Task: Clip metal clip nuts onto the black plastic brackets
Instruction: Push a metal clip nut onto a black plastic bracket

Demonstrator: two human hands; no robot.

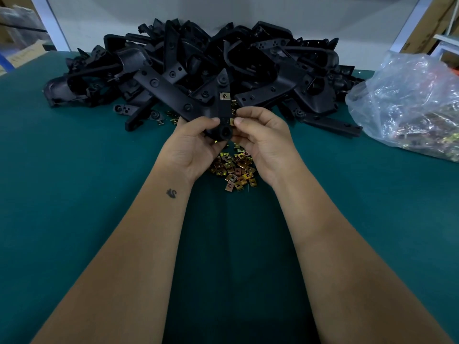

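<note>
A black plastic bracket (224, 112) is held above the green table, one arm pointing away from me. My left hand (196, 145) grips its near end from the left. My right hand (258, 137) pinches a small metal clip nut (231, 121) against the bracket's right edge. Another clip nut (224, 96) sits clipped further up the same arm. A heap of loose brass-coloured clip nuts (234, 168) lies on the table under my hands.
A big pile of black brackets (198, 60) fills the back of the green table (74, 170). A clear plastic bag (409, 103) with more clip nuts lies at the right. A few stray nuts (171, 117) lie near the pile.
</note>
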